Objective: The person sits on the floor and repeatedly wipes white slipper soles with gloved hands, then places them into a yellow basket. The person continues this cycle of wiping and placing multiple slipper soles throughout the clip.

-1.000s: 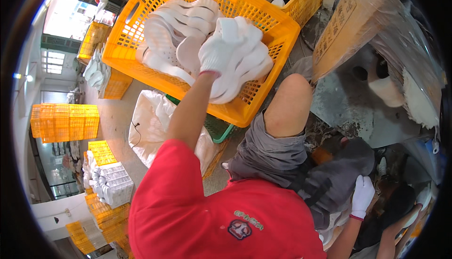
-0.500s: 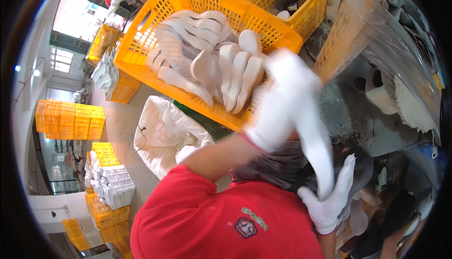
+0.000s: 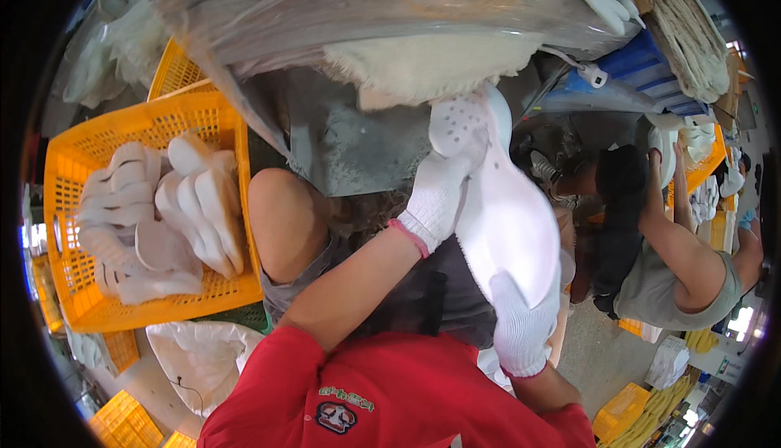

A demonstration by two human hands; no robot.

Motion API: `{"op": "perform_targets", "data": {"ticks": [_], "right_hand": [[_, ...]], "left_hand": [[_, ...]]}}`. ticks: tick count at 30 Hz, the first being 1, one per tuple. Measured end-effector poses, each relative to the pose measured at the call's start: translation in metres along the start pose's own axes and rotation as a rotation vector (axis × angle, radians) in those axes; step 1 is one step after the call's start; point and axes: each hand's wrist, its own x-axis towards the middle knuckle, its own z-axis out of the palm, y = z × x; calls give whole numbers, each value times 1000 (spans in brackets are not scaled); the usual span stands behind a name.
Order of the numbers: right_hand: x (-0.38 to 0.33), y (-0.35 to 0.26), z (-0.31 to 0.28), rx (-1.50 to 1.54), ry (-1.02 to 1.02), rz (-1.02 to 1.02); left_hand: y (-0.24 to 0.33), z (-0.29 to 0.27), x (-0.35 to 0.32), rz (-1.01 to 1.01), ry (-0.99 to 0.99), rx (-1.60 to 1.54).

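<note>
In front of my lap I hold a white shoe sole (image 3: 517, 228), long and smooth, its narrower end pointing away from me. My left hand (image 3: 439, 192), in a white knit glove, is closed around its far part. Beside those fingers shows a rounded white end with small dark holes (image 3: 455, 126); I cannot tell whether it belongs to a second sole. My right hand (image 3: 521, 334), gloved too, grips the broad near end, with its thumb lying on the face. The fingers beneath are hidden.
At my left stands a yellow plastic crate (image 3: 150, 314) with several white soles (image 3: 126, 196). Ahead are a grey surface (image 3: 358, 139) and a fleecy cream cloth (image 3: 431, 65) under plastic sheeting. A white sack (image 3: 191, 350) lies at lower left. A co-worker (image 3: 675, 277) sits to the right.
The view has swung right, so the crate now lies farther left. My left hand has come from beside the crate to my lap. Both hands now hold the sole.
</note>
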Motion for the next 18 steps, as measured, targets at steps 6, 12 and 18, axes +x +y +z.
{"op": "perform_targets", "data": {"ticks": [6, 12, 18], "right_hand": [[108, -35, 40, 9, -57, -527], [172, -15, 80, -165, -105, -663], [207, -36, 97, -96, -131, -546]], "left_hand": [[-7, -18, 105, 162, -132, 213], [11, -77, 156, 49, -6, 799], [98, -92, 64, -152, 164, 1637]]}}
